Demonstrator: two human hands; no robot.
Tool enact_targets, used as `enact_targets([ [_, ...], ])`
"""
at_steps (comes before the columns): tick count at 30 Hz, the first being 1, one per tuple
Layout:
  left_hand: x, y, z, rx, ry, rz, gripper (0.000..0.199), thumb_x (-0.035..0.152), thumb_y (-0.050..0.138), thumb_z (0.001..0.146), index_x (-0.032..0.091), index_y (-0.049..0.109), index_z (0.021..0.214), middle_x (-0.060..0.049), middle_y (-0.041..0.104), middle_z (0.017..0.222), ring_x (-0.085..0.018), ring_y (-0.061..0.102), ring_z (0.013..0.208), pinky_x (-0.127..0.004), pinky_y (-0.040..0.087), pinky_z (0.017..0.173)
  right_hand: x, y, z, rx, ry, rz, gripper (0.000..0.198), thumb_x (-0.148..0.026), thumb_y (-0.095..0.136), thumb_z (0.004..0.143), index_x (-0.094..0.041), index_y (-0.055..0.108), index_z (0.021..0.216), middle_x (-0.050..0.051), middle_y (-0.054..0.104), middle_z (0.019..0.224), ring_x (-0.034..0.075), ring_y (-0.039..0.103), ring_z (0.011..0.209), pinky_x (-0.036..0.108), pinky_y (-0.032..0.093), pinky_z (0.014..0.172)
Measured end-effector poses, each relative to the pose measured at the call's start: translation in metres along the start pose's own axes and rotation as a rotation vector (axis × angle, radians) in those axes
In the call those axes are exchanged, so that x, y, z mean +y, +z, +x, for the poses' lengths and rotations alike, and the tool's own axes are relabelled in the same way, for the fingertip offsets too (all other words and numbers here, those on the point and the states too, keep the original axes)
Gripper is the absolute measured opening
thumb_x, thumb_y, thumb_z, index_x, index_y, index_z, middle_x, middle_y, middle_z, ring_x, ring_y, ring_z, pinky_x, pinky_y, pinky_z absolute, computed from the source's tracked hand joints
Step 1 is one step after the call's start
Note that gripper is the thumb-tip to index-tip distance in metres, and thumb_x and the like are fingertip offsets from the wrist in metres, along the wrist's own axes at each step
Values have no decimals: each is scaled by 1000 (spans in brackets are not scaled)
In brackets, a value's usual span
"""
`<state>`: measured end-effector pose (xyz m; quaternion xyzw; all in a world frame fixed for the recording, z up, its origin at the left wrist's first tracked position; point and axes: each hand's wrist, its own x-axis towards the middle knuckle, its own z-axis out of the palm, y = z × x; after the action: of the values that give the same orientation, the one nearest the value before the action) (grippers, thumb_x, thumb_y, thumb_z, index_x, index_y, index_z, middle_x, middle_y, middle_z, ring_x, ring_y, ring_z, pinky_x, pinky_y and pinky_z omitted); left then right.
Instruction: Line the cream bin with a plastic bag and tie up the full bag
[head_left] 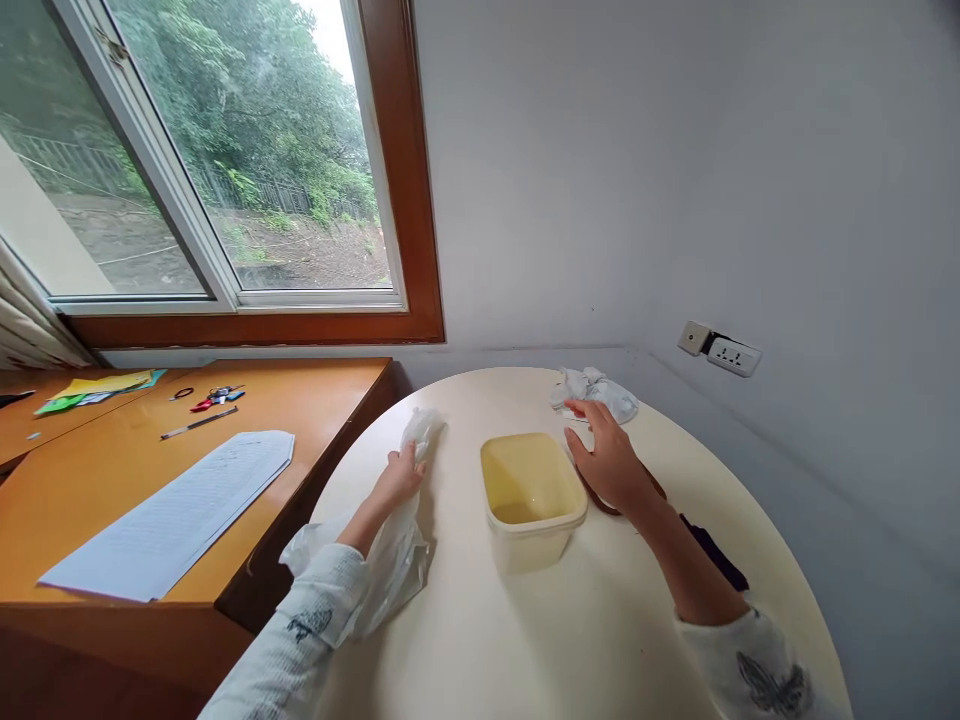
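My left hand (403, 478) is closed on a translucent white plastic bag (405, 560), which lies crumpled along the left side of the round table. To the right of it stands a yellow plastic container (525, 540), open at the top, with nothing visible inside. My right hand (606, 455) hovers just right of the container, fingers apart and holding nothing. Partly covered by that hand is a brown, curved-edged object (655, 482) whose kind I cannot make out. Beyond my right fingertips sits a second crumpled white plastic bag (611, 397).
A dark cloth-like item (714, 555) lies by my right forearm on the cream round table (600, 640). At left, an orange-brown desk (330, 400) holds paper sheets (180, 515), a pen (199, 423) and keys (217, 398). A wall socket (735, 355) is at right.
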<state>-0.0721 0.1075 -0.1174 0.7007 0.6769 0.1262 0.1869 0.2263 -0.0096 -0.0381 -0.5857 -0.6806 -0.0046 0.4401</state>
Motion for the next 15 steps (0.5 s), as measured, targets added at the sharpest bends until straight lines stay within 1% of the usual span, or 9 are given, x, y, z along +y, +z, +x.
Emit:
enact_targets([
  [2, 3, 1, 5, 37, 4, 17, 65, 37, 43, 81, 10, 25, 138, -27, 32, 137, -39, 43, 119, -50, 35, 92, 12, 3, -19, -29, 57, 16, 36, -17, 40, 82, -19, 46, 118, 9, 53, 112, 21, 50, 105, 39, 43, 90],
  [4, 8, -2, 4, 76, 40, 28, 73, 40, 48, 79, 8, 21, 139, -29, 17, 143, -43, 25, 130, -54, 27, 98, 23, 7, -38, -91, 118, 36, 38, -15, 38, 81, -18, 46, 119, 10, 53, 114, 21, 51, 104, 39, 43, 90],
  [6, 15, -10, -2, 99, 106, 29, 82, 44, 53, 76, 8, 16, 141, -27, 6, 146, -42, 11, 134, -53, 22, 102, 31, 11, -56, -172, 184, 74, 41, -14, 37, 80, -19, 45, 120, 10, 51, 117, 20, 52, 104, 39, 44, 89],
  [8, 23, -20, -15, 99, 200, -3, 90, 49, 56, 74, 13, 11, 143, -22, 1, 148, -38, 4, 136, -50, 22, 104, 35, 15, -71, -242, 230, 120, 45, -12, 37, 79, -20, 43, 123, 9, 50, 119, 20, 51, 106, 39, 44, 91],
  [9, 27, -25, -25, 85, 268, -50, 94, 52, 58, 71, 16, 9, 143, -21, 0, 149, -37, 3, 137, -50, 24, 104, 35, 17, -78, -268, 245, 143, 47, -11, 37, 78, -21, 43, 124, 9, 50, 120, 20, 51, 107, 39, 43, 92],
  [11, 34, -32, -47, 6, 363, -147, 101, 56, 60, 67, 19, 5, 144, -16, -5, 151, -35, 1, 138, -49, 26, 104, 33, 19, -90, -311, 260, 202, 52, -10, 38, 77, -22, 41, 127, 8, 49, 122, 19, 48, 110, 40, 40, 96],
  [13, 39, -36, -71, -126, 440, -200, 107, 58, 62, 66, 22, -2, 144, -13, -8, 151, -34, -3, 138, -50, 22, 106, 27, 19, -98, -360, 265, 296, 56, -9, 40, 76, -25, 38, 130, 7, 46, 127, 19, 44, 116, 41, 37, 98],
  [15, 43, -33, -93, -241, 494, -238, 113, 57, 64, 64, 25, -10, 143, -10, -10, 151, -34, -2, 138, -52, 20, 107, 20, 18, -104, -449, 294, 433, 62, -9, 43, 74, -27, 34, 133, 5, 41, 133, 19, 37, 123, 40, 37, 99],
])
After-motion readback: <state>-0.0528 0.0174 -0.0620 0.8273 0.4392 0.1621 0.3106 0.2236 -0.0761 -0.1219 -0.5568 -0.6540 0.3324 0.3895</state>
